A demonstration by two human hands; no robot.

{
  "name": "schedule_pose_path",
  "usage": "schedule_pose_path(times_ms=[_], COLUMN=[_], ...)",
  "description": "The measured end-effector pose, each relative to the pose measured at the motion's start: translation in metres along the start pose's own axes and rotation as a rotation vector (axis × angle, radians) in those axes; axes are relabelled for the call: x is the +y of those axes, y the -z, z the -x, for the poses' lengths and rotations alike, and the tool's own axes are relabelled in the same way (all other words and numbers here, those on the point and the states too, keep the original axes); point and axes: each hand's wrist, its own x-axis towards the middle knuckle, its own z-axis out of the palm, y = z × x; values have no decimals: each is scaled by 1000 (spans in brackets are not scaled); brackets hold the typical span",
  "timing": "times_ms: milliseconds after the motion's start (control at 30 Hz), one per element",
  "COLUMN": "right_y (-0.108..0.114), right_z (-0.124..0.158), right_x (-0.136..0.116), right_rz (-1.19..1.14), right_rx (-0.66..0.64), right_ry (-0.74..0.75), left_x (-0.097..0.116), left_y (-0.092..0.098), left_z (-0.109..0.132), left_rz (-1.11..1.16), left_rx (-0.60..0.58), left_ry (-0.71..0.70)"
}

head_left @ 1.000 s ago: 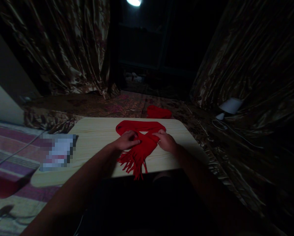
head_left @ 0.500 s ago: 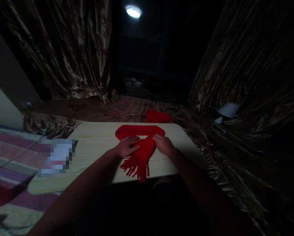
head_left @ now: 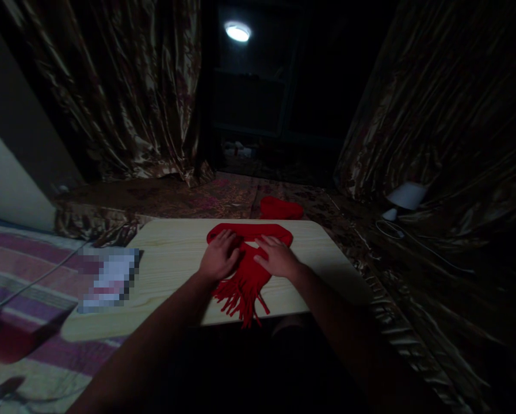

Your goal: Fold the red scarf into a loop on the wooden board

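Observation:
A red scarf lies looped on a pale wooden table, its fringed ends crossed and pointing toward me over the near edge. My left hand rests on the left side of the loop, fingers stretched forward over the cloth. On the right side, my right hand lies flat on the scarf with its fingers spread. A small patch of tabletop shows through the loop between the hands. Neither hand grips the fabric.
Another red cloth item lies just beyond the table's far edge. A blurred-out flat item sits at the table's left side, beside a striped bedspread. A small white lamp stands at right. Patterned curtains hang behind.
My left hand has shifted forward onto the left of the loop. My right hand has loosened from a pinch and now lies flat with fingers spread. The view has shifted slightly.

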Motion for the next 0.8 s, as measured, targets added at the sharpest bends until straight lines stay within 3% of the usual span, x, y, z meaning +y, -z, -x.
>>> schedule_pose_path(times_ms=[133,233,400,633,800], right_y=[-29,-39,-42,-37,-36], right_z=[8,11,14,19,20], right_x=[5,10,9,4,3], right_rz=[-56,-68,-68,-77,-78], right_rx=[-167,-142,-54,-24,-4], right_ry=[-93,-102,-87,-94,-101], left_x=[-6,-10,-12,-18,-24], left_y=[-8,-14,-14,-8,3], left_z=[0,0,-1,1,14], left_rz=[-122,-174,-211,-188,-116], left_rx=[-98,-153,-200,-360,-303], left_ry=[109,103,86,26,-55])
